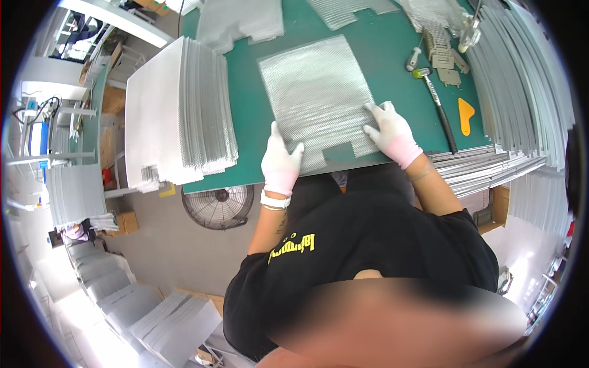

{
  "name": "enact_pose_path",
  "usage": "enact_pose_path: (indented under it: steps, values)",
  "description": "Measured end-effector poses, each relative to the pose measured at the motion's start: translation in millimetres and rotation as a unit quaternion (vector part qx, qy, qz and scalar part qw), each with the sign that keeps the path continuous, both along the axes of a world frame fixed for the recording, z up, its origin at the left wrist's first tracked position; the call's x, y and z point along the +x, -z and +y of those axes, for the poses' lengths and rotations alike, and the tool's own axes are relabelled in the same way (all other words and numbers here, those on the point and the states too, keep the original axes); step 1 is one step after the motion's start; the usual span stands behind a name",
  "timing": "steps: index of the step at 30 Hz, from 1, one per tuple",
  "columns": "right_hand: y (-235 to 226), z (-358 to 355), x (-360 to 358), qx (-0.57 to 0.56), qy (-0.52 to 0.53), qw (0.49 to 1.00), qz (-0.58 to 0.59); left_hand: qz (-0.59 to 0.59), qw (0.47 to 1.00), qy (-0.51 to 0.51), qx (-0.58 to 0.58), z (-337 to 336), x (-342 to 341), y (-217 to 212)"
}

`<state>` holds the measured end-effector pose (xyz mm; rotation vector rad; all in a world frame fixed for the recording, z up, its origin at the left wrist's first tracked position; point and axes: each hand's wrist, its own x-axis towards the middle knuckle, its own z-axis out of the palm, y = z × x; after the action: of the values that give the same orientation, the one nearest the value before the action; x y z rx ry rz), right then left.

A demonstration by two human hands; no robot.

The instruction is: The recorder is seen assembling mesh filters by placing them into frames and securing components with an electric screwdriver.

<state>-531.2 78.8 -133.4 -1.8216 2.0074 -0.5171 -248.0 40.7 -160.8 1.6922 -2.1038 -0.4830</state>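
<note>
In front of me a silvery ribbed mesh sheet [319, 80] lies on the green tabletop, with a notch cut into its near edge. It may be several layers thick; I cannot tell. Both my hands wear white gloves with pink cuffs. My left hand [282, 161] holds the sheet's near left edge, thumb bent toward the sheet and fingers along the side. At the right edge, my right hand [394, 132] grips with its thumb and fingertips. The fingers' undersides are hidden.
A tall stack of mesh sheets [159, 116] stands left. On the right lie a hammer [438, 104], a screwdriver [414, 58], an orange scraper [465, 116] and beige plastic parts [438, 49]. Long metal strips [485, 172] run along the near right; a floor fan [219, 205] stands below the table.
</note>
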Motion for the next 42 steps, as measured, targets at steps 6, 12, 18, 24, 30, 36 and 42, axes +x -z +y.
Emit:
enact_pose_path:
  steps: [6,12,18,24,30,36,42]
  values:
    - [-18.4,-43.0,-63.7,-0.079,-0.05,0.994,0.05,-0.113,0.993,-0.039,-0.013,-8.4,-1.3,-23.3]
    - [-20.8,-160.5,-242.1,-0.025,0.326,0.907,0.267,-0.122,0.98,0.155,-0.005,-41.9,4.3,-15.7]
    - [-23.7,-191.3,-287.9,-0.086,0.275,0.958,0.015,-0.011,0.982,0.128,-0.135,-30.1,-8.8,-38.5]
    - [-3.5,-188.9,-278.1,0.063,0.225,0.947,0.221,0.085,0.972,0.135,-0.174,-15.7,-26.5,-49.0]
    - [-38.8,-198.4,-300.6,-0.105,0.213,0.925,0.297,-0.104,0.92,0.329,-0.184,-17.6,-40.2,-82.4]
    - [-66.2,-177.8,-273.1,-0.479,0.087,0.809,0.329,-0.166,0.875,0.401,-0.215,-25.8,-70.9,-75.5]
    - [-81.4,-80.0,-134.7,-0.434,0.144,0.879,0.135,-0.203,0.808,0.456,-0.312,-14.6,-102.4,-74.4]
